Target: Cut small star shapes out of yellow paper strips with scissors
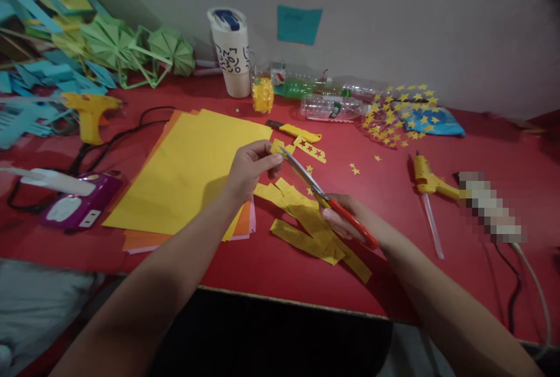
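My left hand pinches a small piece of yellow paper above the red table. Scissors with red handles are gripped in my right hand, and their blade tips reach the paper close to my left fingertips. Below both hands lie several yellow paper strips, overlapping each other. A yellow strip with star-shaped holes rests just beyond, beside a yellow utility knife. Small cut-out stars are scattered to the right.
Stacked yellow and orange sheets lie left. A tumbler, clear plastic bottles and a star-covered object stand or lie along the wall. Glue guns sit at both sides, with cords and a purple power box at left.
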`<act>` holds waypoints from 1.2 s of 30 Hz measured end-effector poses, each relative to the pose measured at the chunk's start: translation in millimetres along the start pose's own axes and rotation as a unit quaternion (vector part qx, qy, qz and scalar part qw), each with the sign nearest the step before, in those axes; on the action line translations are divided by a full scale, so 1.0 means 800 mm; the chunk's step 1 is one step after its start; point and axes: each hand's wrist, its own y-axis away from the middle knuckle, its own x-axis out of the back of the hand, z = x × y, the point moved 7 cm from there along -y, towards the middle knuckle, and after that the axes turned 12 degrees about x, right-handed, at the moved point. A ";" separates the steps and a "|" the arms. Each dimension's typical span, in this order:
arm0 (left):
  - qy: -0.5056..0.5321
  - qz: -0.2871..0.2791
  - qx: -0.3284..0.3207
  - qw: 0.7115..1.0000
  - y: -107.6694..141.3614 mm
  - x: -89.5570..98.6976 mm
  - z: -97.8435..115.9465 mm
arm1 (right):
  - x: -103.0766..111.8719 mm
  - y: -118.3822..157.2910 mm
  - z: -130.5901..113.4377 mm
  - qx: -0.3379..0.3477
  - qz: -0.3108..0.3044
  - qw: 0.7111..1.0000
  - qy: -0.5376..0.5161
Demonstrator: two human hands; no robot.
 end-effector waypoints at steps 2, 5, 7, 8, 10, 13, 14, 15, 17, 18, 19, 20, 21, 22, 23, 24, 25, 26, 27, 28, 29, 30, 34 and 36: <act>0.000 0.002 0.002 1.000 0.001 0.000 0.001 | 0.000 0.000 -0.001 0.002 -0.001 1.000 0.002; 0.005 0.001 0.004 1.000 0.002 -0.001 0.001 | 0.001 0.000 -0.002 0.005 0.001 1.000 0.010; 0.009 0.000 0.006 1.000 0.003 -0.002 0.002 | 0.001 0.000 -0.002 0.006 0.000 1.000 0.013; 0.010 0.001 0.007 1.000 0.003 -0.001 0.002 | 0.001 0.000 -0.002 0.006 -0.001 1.000 0.014; 0.011 0.003 0.009 1.000 0.003 -0.001 0.002 | 0.001 0.001 -0.001 0.006 -0.002 1.000 0.015; 0.010 0.002 0.008 1.000 0.002 0.000 0.002 | 0.001 0.000 0.000 0.004 -0.005 1.000 0.013; 0.008 0.001 0.007 1.000 0.002 0.000 0.002 | 0.001 0.000 0.000 0.004 -0.007 1.000 0.011; 0.005 0.001 0.007 1.000 0.002 -0.001 0.001 | 0.000 -0.001 -0.001 0.004 -0.007 1.000 0.008; 0.001 0.000 0.005 1.000 0.002 -0.001 0.001 | -0.001 -0.001 -0.004 0.004 -0.007 1.000 0.001; 0.000 0.000 0.004 1.000 0.002 -0.001 0.001 | -0.001 -0.001 -0.006 0.004 -0.007 1.000 -0.002; 0.001 0.001 0.004 1.000 0.002 -0.001 0.001 | -0.002 -0.001 -0.007 0.004 -0.007 1.000 -0.004; 0.003 0.001 0.005 1.000 0.002 -0.001 0.001 | -0.003 -0.001 -0.007 0.002 -0.009 1.000 -0.007; 0.006 0.001 0.006 1.000 0.002 -0.001 0.000 | -0.003 -0.001 -0.007 0.000 -0.010 1.000 -0.010; 0.009 0.001 0.008 1.000 0.002 -0.001 0.000 | -0.004 0.000 -0.005 -0.004 -0.011 1.000 -0.012; 0.012 -0.001 0.010 1.000 0.002 -0.002 -0.001 | -0.004 0.000 -0.003 -0.009 -0.010 1.000 -0.014; 0.015 -0.002 0.012 1.000 0.001 -0.002 -0.001 | -0.004 0.001 0.001 -0.016 -0.009 1.000 -0.018; 0.018 -0.004 0.014 1.000 0.001 -0.002 -0.002 | -0.004 0.001 0.004 -0.023 -0.006 0.999 -0.021; 0.021 -0.005 0.014 1.000 0.001 -0.002 -0.002 | -0.003 0.001 0.007 -0.029 -0.004 0.999 -0.024; 0.023 -0.006 0.014 1.000 0.000 -0.001 -0.003 | -0.003 0.002 0.009 -0.032 -0.001 0.999 -0.025; 0.025 -0.007 0.014 1.000 0.000 -0.001 -0.003 | -0.003 0.002 0.011 -0.033 0.000 0.999 -0.027; 0.025 -0.008 0.013 1.000 0.000 -0.001 -0.003 | -0.003 0.001 0.011 -0.032 -0.001 0.999 -0.030; 0.025 -0.008 0.011 1.000 0.000 -0.001 -0.003 | -0.004 0.001 0.011 -0.029 -0.002 0.999 -0.033; 0.016 -0.009 0.010 1.000 -0.001 -0.001 -0.003 | -0.005 0.001 0.007 -0.028 -0.003 0.998 -0.051; 0.015 -0.007 0.012 1.000 0.000 0.000 -0.004 | -0.004 0.001 0.005 -0.033 0.000 0.998 -0.048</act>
